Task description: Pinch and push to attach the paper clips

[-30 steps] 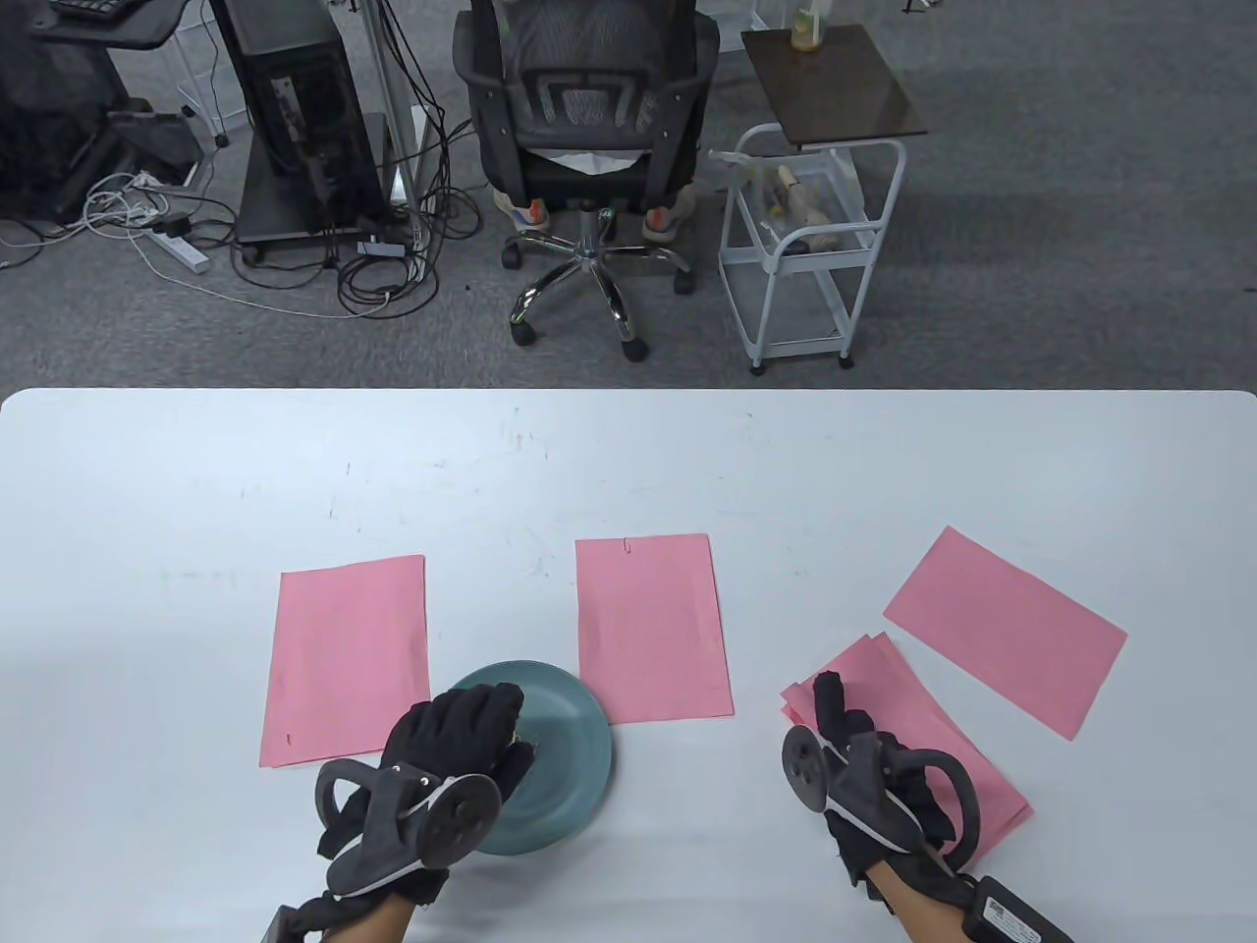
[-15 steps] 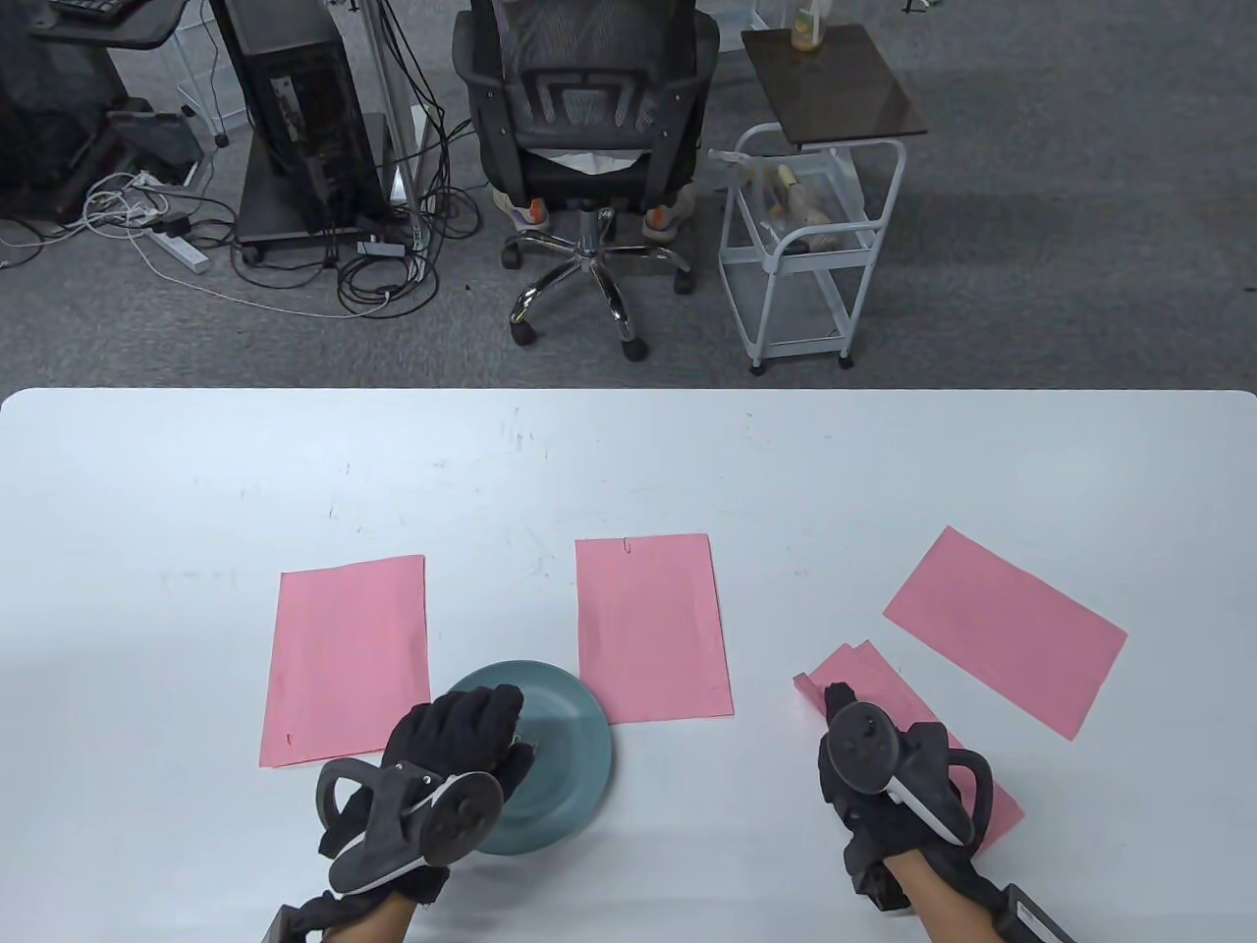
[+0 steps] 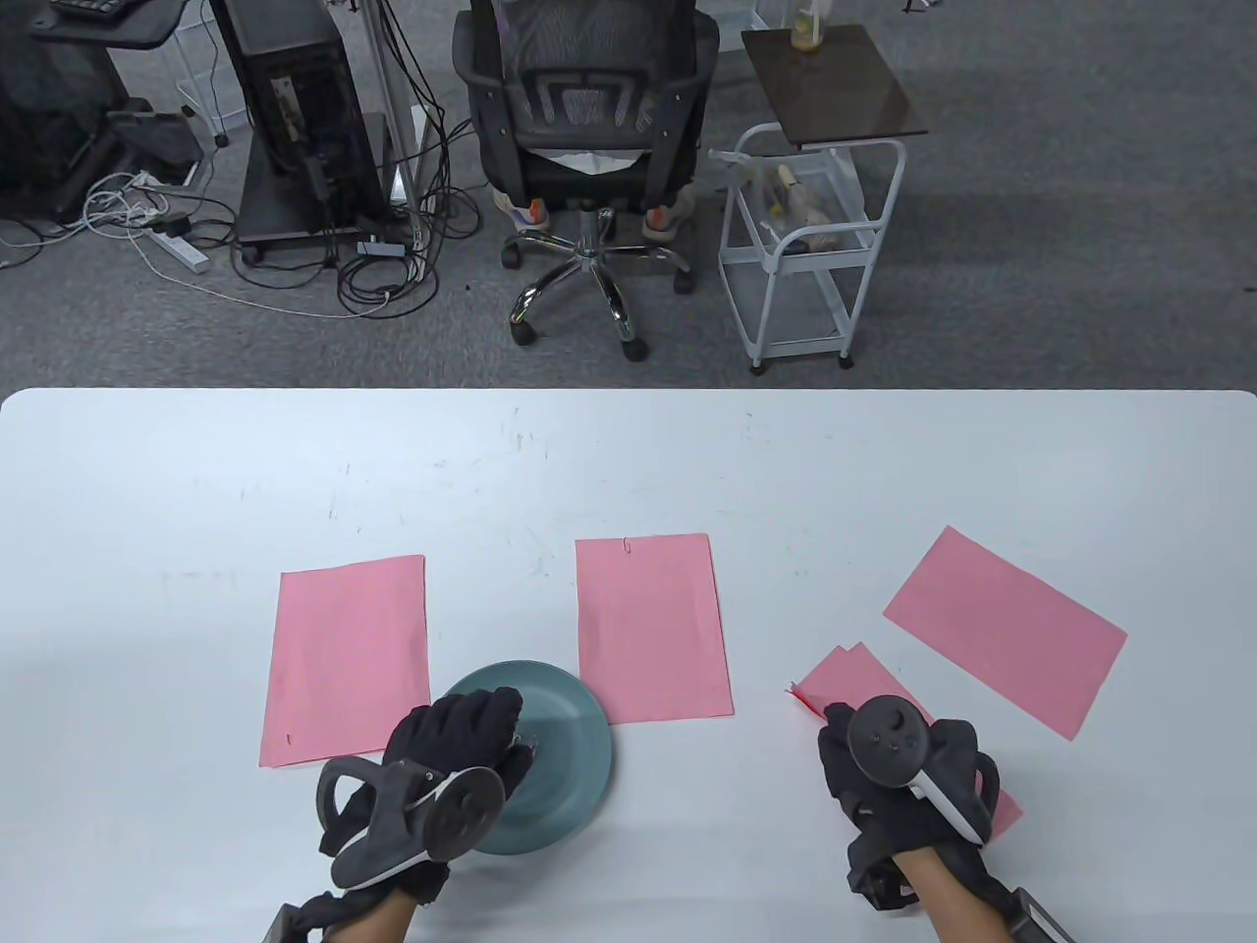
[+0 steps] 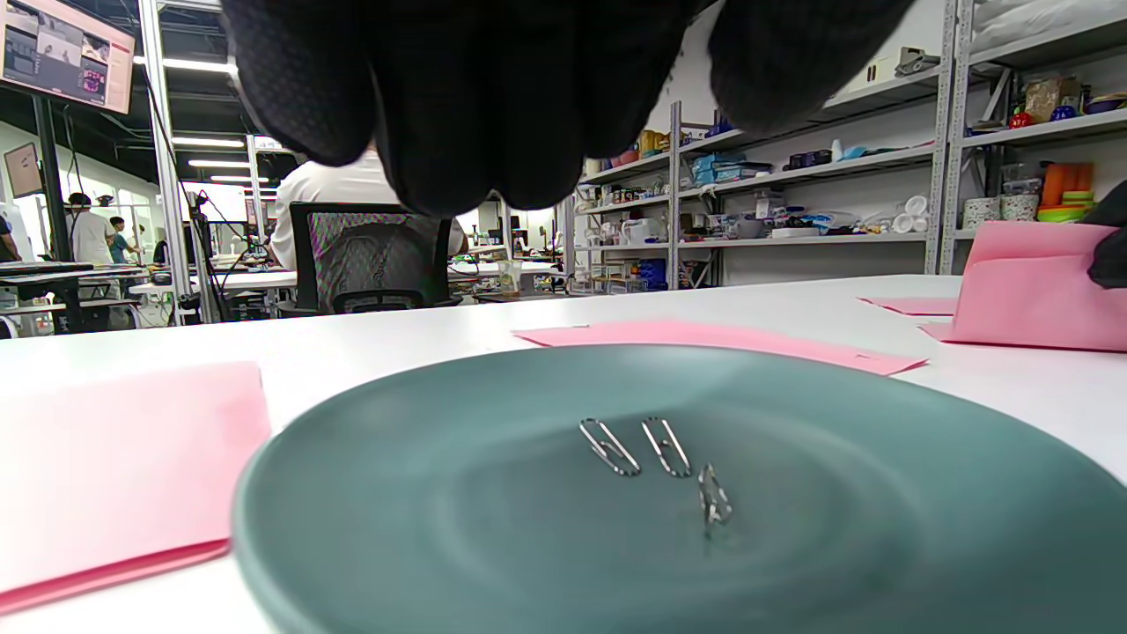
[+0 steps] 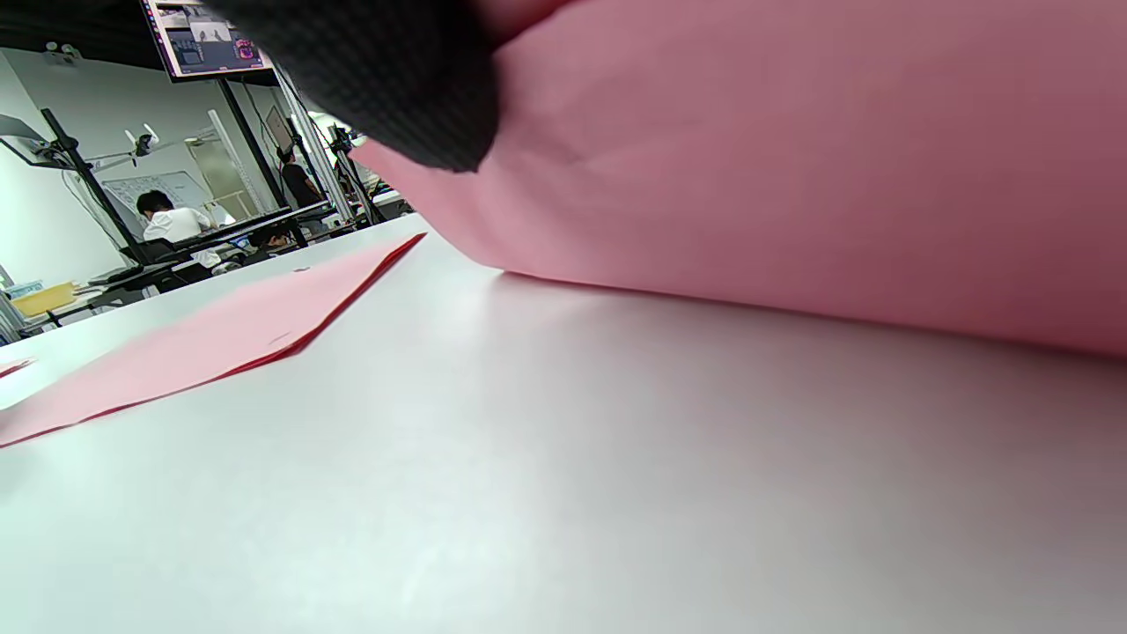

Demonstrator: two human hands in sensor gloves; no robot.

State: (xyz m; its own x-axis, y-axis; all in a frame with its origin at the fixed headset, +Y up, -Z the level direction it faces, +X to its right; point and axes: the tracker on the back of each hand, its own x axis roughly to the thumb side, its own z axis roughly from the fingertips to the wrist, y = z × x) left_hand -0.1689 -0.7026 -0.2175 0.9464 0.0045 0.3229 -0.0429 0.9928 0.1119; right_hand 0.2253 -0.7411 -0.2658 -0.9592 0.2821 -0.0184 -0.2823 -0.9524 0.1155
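No readable labels or writing anywhere. Right hand [image 3: 899, 776] grips a small stack of pink sheets [image 3: 847, 673], lifting its near edge off the white table [image 3: 628, 462]. Left hand [image 3: 452, 747] hovers over the teal plate [image 4: 352, 493], fingers look slightly apart, hard to tell. Three silver paper clips [image 4: 656, 453] lie in the plate. Farther back, the middle pink sheet [image 3: 650, 629] has a clip on its far edge.

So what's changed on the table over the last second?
The right hand rolled over and drew back toward the person, lifting the near pink paper stack up off the table at its near end. The left hand stayed over the green plate, the three paper clips untouched; the other pink sheets did not move.
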